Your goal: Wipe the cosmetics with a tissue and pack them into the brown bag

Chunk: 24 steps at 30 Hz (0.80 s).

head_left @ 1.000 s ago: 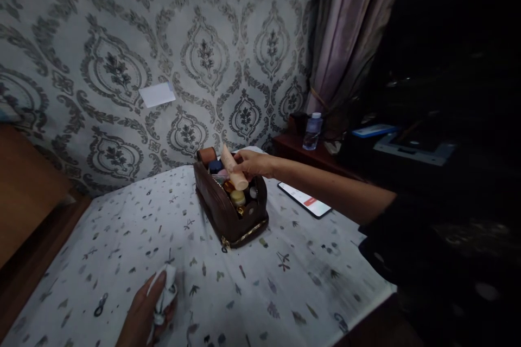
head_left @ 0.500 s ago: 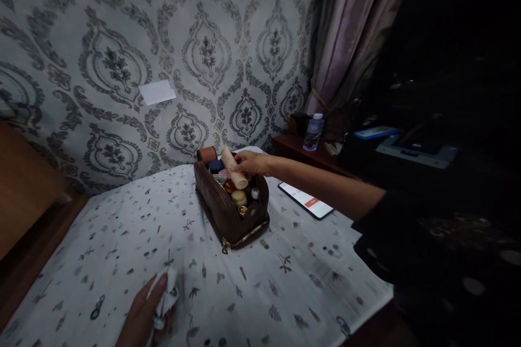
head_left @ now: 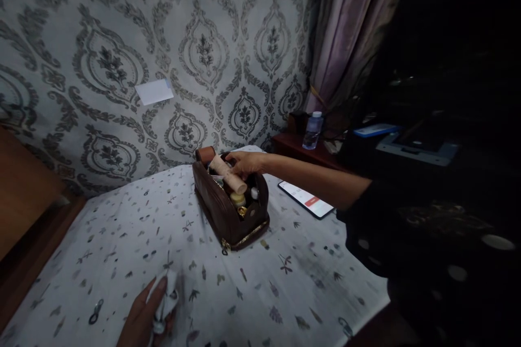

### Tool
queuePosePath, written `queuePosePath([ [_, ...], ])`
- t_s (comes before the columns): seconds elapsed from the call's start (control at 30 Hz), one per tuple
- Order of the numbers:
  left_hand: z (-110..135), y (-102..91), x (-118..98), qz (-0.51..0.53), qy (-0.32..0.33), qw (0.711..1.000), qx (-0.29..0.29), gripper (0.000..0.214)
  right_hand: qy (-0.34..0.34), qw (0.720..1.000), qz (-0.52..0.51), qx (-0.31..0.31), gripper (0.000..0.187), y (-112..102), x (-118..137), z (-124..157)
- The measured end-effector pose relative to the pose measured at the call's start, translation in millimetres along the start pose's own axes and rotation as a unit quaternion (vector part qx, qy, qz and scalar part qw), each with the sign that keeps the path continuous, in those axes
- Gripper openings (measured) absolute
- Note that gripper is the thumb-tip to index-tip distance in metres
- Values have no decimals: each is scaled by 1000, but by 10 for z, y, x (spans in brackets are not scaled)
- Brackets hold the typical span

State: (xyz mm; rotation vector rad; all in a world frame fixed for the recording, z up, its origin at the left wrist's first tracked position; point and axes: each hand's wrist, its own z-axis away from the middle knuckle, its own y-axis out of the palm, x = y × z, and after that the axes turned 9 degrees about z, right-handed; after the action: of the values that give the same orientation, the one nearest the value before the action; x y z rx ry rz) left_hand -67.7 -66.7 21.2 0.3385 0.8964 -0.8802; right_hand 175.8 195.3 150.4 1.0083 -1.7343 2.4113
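Note:
A dark brown zip-up makeup bag (head_left: 215,214) stands open on the patterned white bedsheet (head_left: 171,217). Across its mouth lies a beige tube (head_left: 228,174), slanting, above other small items. My right hand (head_left: 246,162) reaches in from the right, fingers bent beside the tube; their tips are partly hidden, so I cannot tell whether they grip it. Inside the bag show a yellow-lidded jar (head_left: 238,199) and a gold ring-shaped item (head_left: 242,211). At the lower front, my left hand (head_left: 142,309) is closed on a crumpled white wrapper-like thing (head_left: 167,295) with a shiny part.
Right of the bag lies a phone (head_left: 307,200) with a lit screen. A water bottle (head_left: 312,131) stands on a dark red surface (head_left: 285,143) behind it. A cardboard-coloured box (head_left: 24,190) is at the left, and a patterned wall (head_left: 203,54) rises behind.
The beige tube has gone down and lies flatter across the bag, its far end lower and further left. My right hand has shifted slightly left. My left hand has barely moved.

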Motion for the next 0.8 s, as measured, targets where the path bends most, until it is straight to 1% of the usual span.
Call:
queuePosePath([
  [0.1, 12, 9, -14, 1, 7, 1000, 13, 79, -10, 997, 74, 4, 29, -20, 37, 11],
  [0.17, -1, 10, -5, 12, 13, 1000, 4, 76, -24, 991, 128, -9, 17, -36, 73, 38],
  [0.23, -35, -2, 21, 16, 20, 1000, -7, 72, -40, 984, 169, -27, 13, -54, 102, 63],
  [0.3, -77, -26, 50, 5, 20, 1000, -5, 73, -51, 979, 194, -29, 21, -75, 113, 78],
  [0.43, -121, -63, 58, -17, 35, 999, -1, 74, -68, 971, 228, 13, 51, -104, 111, 99],
  [0.5, -107, -49, 37, -28, 29, 999, 10, 78, -68, 971, 229, 24, 60, -107, 125, 123],
  [0.57, -79, -14, 18, -32, 10, 999, 19, 83, -61, 974, 216, 25, 62, -104, 153, 152],
  [0.63, -49, 24, 11, -20, 8, 1000, 10, 85, -58, 973, 220, 25, 59, -99, 183, 173],
  [0.73, -32, 45, 20, -6, 23, 1000, -10, 81, -69, 963, 259, 25, 51, -94, 197, 164],
  [0.8, -43, 29, 31, -22, 24, 999, -4, 77, -74, 967, 243, 17, 50, -91, 181, 133],
])
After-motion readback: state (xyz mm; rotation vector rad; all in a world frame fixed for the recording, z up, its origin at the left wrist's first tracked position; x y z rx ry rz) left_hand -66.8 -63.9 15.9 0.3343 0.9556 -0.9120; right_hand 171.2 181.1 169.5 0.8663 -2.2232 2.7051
